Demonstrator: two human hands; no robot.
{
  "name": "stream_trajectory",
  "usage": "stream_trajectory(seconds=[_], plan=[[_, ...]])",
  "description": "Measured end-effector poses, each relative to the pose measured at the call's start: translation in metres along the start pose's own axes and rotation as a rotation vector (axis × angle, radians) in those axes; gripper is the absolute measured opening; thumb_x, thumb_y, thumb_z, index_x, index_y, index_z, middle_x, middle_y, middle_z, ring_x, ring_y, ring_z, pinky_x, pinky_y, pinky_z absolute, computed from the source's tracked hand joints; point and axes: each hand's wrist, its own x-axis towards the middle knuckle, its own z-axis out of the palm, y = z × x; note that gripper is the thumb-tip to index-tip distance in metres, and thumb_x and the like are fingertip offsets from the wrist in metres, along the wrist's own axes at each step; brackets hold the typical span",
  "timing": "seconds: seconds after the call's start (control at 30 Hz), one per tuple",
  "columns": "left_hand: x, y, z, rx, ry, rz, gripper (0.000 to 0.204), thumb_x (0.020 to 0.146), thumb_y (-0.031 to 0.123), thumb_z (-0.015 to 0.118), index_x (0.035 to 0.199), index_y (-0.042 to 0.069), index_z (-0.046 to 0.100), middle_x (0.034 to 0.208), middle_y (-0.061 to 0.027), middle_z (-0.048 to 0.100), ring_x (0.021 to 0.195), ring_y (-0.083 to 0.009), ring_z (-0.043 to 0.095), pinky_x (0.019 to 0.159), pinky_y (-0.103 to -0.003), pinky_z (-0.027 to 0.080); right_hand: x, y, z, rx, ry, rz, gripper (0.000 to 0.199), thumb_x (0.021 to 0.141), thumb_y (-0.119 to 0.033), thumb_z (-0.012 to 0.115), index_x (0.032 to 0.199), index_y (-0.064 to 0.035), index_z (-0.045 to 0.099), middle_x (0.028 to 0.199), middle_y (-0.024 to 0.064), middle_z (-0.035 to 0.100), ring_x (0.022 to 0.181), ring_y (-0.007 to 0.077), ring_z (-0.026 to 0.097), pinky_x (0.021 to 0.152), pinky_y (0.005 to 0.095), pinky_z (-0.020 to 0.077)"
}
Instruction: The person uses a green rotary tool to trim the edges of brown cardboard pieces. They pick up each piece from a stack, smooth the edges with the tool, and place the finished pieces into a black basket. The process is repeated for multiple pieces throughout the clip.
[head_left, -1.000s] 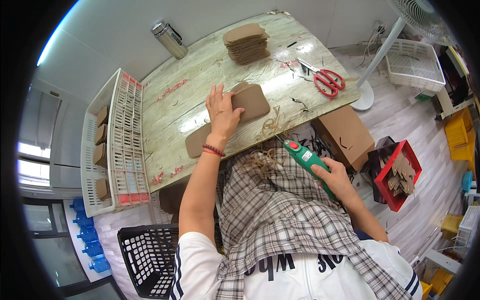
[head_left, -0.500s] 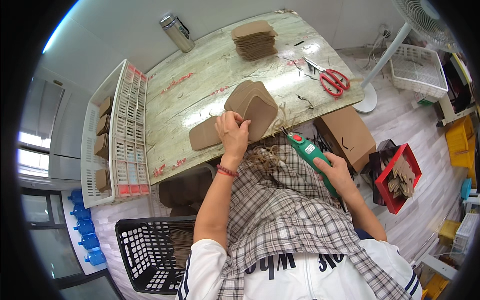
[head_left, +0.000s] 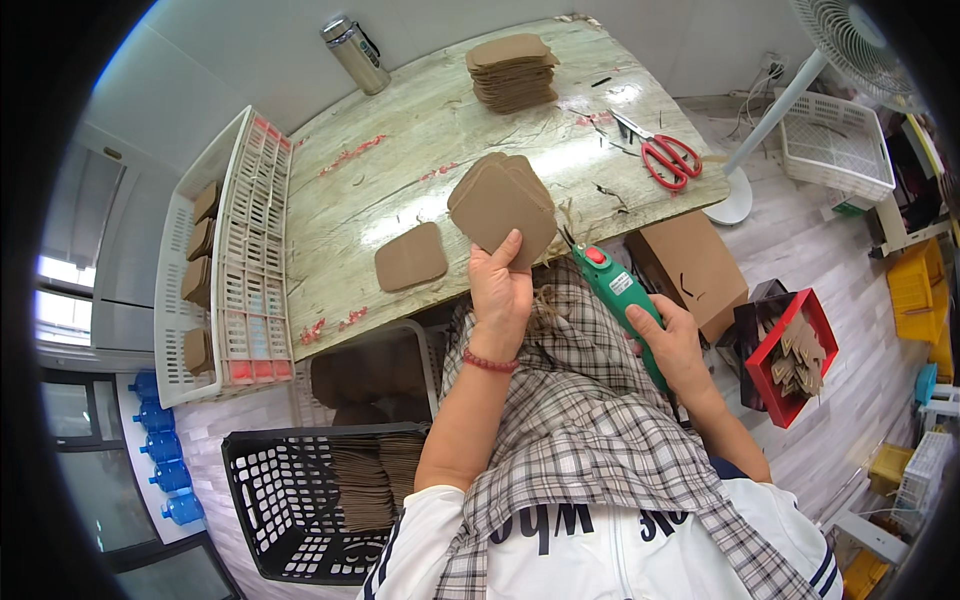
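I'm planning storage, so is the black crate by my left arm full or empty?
Partly filled: the black crate holds brown pieces packed toward its right, while bare slotted plastic shows on its left.

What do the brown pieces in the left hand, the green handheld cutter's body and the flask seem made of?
Brown pieces: matte, thin and flat; stiff card or leather-like sheet, I can't tell which.
Green handheld cutter: body probably moulded plastic, judging by its smooth, evenly coloured shell.
Flask: likely stainless steel, given its silvery, metallic sheen.
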Motion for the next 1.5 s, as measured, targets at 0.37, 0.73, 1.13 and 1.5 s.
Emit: stream_trajectory(seconds=[0.37,0.73,1.13,1.5], plan=[[-0.009,-0.006,0.009,0.021,-0.059,0.002,0.04,0.086,-0.01,0.057,0.121,0.007,0.049,0.119,-0.0079,0.059,0.109,-0.0208,0.058,0.097,-0.037,0.048,-0.005,-0.009,-0.005,0.11,-0.041,0.031,0.032,0.091,-0.031,0.064,0.095,0.0007,0.063,0.071,0.0021,0.059,0.057,0.0064,0.051,0.052,0.0217,0.0417],[-0.025,-0.02,-0.003,0.125,-0.149,-0.108,0.044,0.085,-0.013,0.055,0.123,0.006,0.048,0.12,-0.0089,0.059,0.108,-0.0203,0.06,0.093,-0.035,0.051,-0.002,-0.013,-0.009,0.104,-0.019,0.035,0.033,0.091,-0.032,0.064,0.097,0.0005,0.063,0.072,0.002,0.061,0.057,0.0061,0.052,0.052,0.0213,0.0417],[-0.038,-0.006,-0.011,0.351,-0.221,-0.266,0.045,0.082,-0.011,0.056,0.124,0.002,0.05,0.116,-0.0101,0.062,0.103,-0.0183,0.063,0.088,-0.033,0.053,-0.003,-0.025,-0.026,0.07,-0.075,0.033,0.036,0.093,-0.035,0.061,0.101,-0.0006,0.061,0.075,0.0032,0.061,0.057,0.0058,0.053,0.052,0.0195,0.0418],[-0.01,0.061,-0.027,0.798,-0.38,-0.396,0.054,0.077,-0.011,0.059,0.13,0.002,0.052,0.117,-0.0062,0.064,0.104,-0.0144,0.061,0.09,-0.029,0.05,-0.009,-0.021,-0.042,-0.075,-0.211,0.067,0.033,0.091,-0.028,0.063,0.105,0.0015,0.061,0.076,0.0036,0.061,0.06,0.0066,0.054,0.055,0.021,0.0443]])
